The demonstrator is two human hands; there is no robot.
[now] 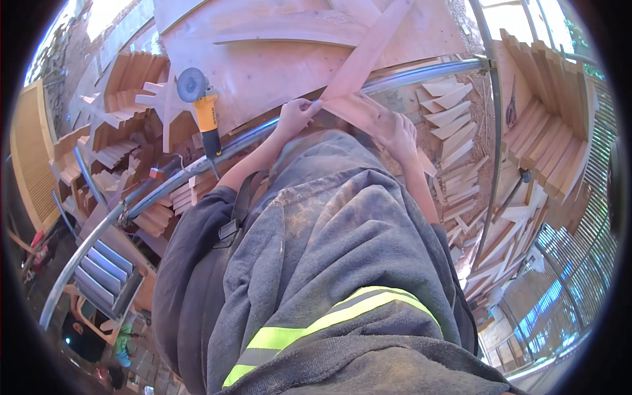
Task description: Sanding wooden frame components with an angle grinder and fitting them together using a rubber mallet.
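Note:
A light wooden board (361, 113) lies slantwise in front of my body. My right hand (399, 136) is closed round its right part. At its left end, my left hand (298, 116) has its fingers pinched at the board's corner. Just beyond, a long narrow plank (368, 51) runs away over the wooden work surface (263, 85), its near end meeting the board at an angle. Whether the two are joined, I cannot tell. Left of my left hand rests a yellow and black angle grinder (205, 113) with a grey disc, touched by neither hand.
A metal pipe rail (421, 77) runs along the work surface's near edge. Stacked wooden pieces stand on the left (128, 82) and in a rack on the right (546, 125). Cut wood pieces (454, 125) lie in rows below right. Another curved plank (289, 29) lies farther back.

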